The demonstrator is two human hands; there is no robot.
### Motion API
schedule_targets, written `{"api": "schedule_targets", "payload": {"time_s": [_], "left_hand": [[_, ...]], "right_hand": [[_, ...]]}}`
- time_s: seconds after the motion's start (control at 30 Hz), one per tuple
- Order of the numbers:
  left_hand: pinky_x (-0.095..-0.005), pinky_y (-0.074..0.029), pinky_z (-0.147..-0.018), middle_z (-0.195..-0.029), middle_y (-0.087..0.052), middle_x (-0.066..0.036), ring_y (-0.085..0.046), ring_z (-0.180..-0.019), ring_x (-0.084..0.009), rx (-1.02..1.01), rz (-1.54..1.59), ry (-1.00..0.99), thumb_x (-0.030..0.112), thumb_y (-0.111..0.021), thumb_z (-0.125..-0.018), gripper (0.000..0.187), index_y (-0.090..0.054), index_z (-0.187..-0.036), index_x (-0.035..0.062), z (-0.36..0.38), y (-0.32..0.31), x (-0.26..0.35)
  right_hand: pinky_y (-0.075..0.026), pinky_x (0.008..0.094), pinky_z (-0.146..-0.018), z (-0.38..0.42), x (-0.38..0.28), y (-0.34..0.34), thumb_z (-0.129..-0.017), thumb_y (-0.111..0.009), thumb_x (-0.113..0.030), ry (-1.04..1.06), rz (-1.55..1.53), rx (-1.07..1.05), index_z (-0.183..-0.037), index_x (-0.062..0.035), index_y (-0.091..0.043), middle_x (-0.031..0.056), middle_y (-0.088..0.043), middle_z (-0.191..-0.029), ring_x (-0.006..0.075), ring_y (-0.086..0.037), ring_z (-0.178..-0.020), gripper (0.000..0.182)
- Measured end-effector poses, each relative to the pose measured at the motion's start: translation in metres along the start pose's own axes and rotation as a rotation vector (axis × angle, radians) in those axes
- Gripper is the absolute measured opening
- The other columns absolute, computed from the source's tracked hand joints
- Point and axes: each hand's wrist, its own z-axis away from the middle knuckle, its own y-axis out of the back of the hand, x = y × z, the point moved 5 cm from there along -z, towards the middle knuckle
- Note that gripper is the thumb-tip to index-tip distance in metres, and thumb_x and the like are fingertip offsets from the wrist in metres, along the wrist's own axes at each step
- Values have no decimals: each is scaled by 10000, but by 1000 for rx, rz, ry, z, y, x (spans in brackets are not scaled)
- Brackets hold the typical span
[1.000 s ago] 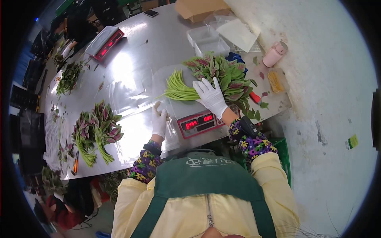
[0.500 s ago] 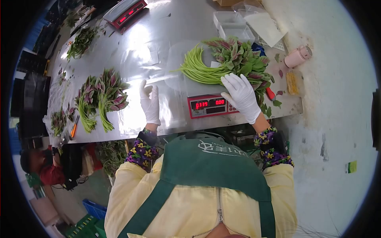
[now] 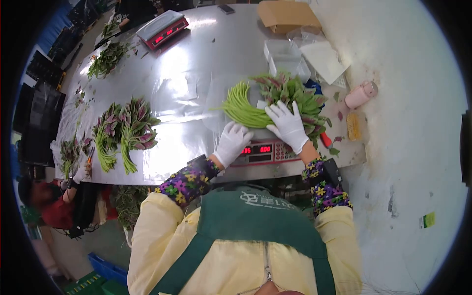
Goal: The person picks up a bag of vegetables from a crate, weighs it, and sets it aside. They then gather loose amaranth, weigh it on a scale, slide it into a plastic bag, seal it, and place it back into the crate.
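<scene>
A bunch of amaranth greens [image 3: 248, 110] lies on a red digital scale [image 3: 280, 151], its pale green stems curving to the left and its green and purple leaves on the right. My right hand [image 3: 289, 129], in a white glove, rests with spread fingers over the near side of the bunch, where stems meet leaves. My gloved left hand [image 3: 231, 145] is at the scale's left front, fingers loosely bent with their tips just below the stems. It covers part of the red display. Clear plastic film shows beneath the stems.
Two more amaranth bunches [image 3: 123, 130] lie left on the metal table [image 3: 182, 137]. Another scale [image 3: 163, 29] stands at the back. Clear plastic boxes [image 3: 287, 59], a cardboard box [image 3: 287, 15], a pink bottle [image 3: 361, 94] and a red-handled tool [image 3: 326, 140] sit right. A co-worker's gloved hand [image 3: 82, 172] is far left.
My left hand has moved right, from above the table to the scale's front by the stems. My right hand stays on the bunch, its fingers more spread. The view has tilted up slightly.
</scene>
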Motion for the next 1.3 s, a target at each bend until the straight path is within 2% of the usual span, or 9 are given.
{"api": "schedule_targets", "payload": {"time_s": [0.2, 0.4, 0.67, 0.73, 0.8, 0.97, 1.03, 1.17, 1.3], "left_hand": [[-445, -408, -931, -959, -536, -42, -516, -1025, -257, 97, -72, -74, 273, -702, -711, 256, -572, -886, 140, -54, 54, -11], [-468, -373, -1011, -1108, -551, -79, -503, -1148, -274, -15, 22, -231, 324, -718, -721, 441, -570, -1098, 149, -24, 34, -7], [-482, -377, -1014, -1090, -584, -90, -523, -1148, -277, 94, 41, -202, 255, -649, -784, 180, -610, -909, 133, -48, 24, -8], [-460, -430, -943, -1024, -588, -95, -557, -1078, -272, 126, 30, -246, 256, -632, -795, 162, -600, -872, 117, -64, 27, -11], [-427, -461, -877, -992, -600, -91, -594, -1006, -273, -180, 83, -79, 272, -653, -785, 194, -573, -843, 106, -75, 6, -22], [-397, -496, -622, -776, -616, -80, -643, -738, -258, -214, 113, -82, 295, -639, -811, 215, -563, -823, 94, -89, -4, -36], [-401, -456, -477, -596, -582, -72, -614, -545, -275, -95, 123, -130, 296, -637, -819, 210, -575, -834, 96, -89, -1, -32], [-393, -445, -453, -517, -556, -72, -601, -492, -273, -47, 161, -166, 305, -657, -804, 201, -580, -771, 122, -84, -7, -24], [-421, -475, -528, -617, -591, -101, -628, -585, -303, -129, 166, -64, 272, -637, -816, 195, -562, -746, 106, -83, -7, -20]], "right_hand": [[-250, 581, -1069, -1, 8, 0, -820, -636, -408, 23, -94, -32, -1286, -167, -531, 31, -554, -1232, 239, -477, -1216, 535], [-261, 571, -1063, -5, 12, 2, -848, -616, -392, 26, -161, -28, -1298, -177, -529, 33, -574, -1222, 247, -502, -1193, 506], [-287, 570, -1046, -5, 15, 2, -845, -623, -382, 29, -195, -48, -1291, -186, -533, 32, -570, -1221, 240, -492, -1197, 495], [-293, 573, -1040, -5, 16, 2, -849, -620, -374, 24, -181, -42, -1288, -182, -533, 29, -568, -1217, 238, -486, -1197, 487], [-281, 595, -1038, -6, 16, 4, -853, -615, -367, 30, -249, -87, -1294, -179, -526, 23, -560, -1232, 233, -475, -1209, 487], [-491, 364, -829, -36, 39, 61, -860, -617, -180, -97, -647, 161, -1142, -81, -625, 134, -647, -1048, 303, -621, -959, 298], [-504, 391, -782, -53, 47, 79, -860, -612, -159, -123, -569, 232, -1107, -71, -633, 140, -652, -1016, 316, -629, -916, 263], [-501, 390, -784, -88, 27, 46, -854, -605, -140, 3, -827, 82, -1024, -74, -663, 148, -655, -946, 321, -627, -895, 191], [-507, 436, -720, -112, 43, -31, -825, -552, -246, -18, -280, -159, -841, -92, -671, 128, -670, -863, 313, -655, -821, 196]]}}
